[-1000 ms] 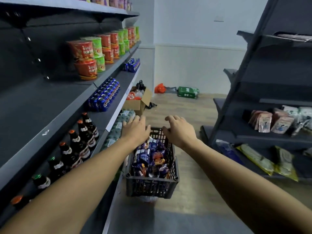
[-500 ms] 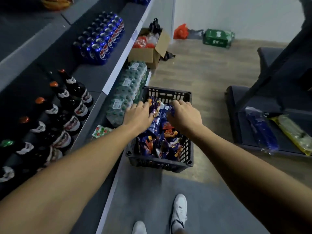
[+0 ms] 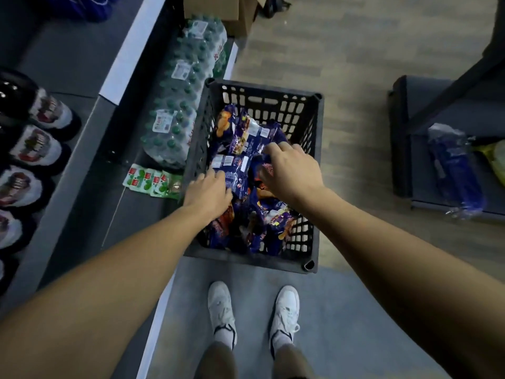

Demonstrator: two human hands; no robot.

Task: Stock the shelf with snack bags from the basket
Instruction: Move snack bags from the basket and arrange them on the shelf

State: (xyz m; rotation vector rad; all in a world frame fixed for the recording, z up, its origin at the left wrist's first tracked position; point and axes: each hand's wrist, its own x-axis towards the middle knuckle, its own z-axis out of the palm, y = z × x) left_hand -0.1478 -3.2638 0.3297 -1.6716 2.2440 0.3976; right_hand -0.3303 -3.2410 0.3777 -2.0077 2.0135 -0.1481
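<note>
The snack bags (image 3: 240,149) lie heaped in the black slatted basket (image 3: 318,170), dark blue packs with orange print, tumbled at all angles. The topmost one lies flat with its long axis running roughly left to right, label side up, across the middle of the heap. The left hand (image 3: 209,191) rests palm down on the near-left part of the heap, fingers spread and touching that top bag's edge; whether it has closed on anything I cannot tell. The right hand (image 3: 291,170) is curled over the bags on the right, fingertips pressed into the wrapping, though a firm hold cannot be made out.

The basket stands on the floor (image 3: 355,64), its long axis running away from the person, near rim just beyond a pair of white shoes (image 3: 252,310). Its left side sits close against the bottom shelf (image 3: 82,138) of the left rack, where a shrink-wrapped pack of green-capped bottles (image 3: 177,105) lies just beside the basket wall and small green sachets (image 3: 151,181) lie near the left wrist. Dark bottles (image 3: 32,143) fill the shelf above, further left. A cardboard box (image 3: 218,9) stands beyond the bottle pack.

To the right, bare wood floor is open as far as the second rack's base (image 3: 404,138), which holds a blue packet (image 3: 453,170).
</note>
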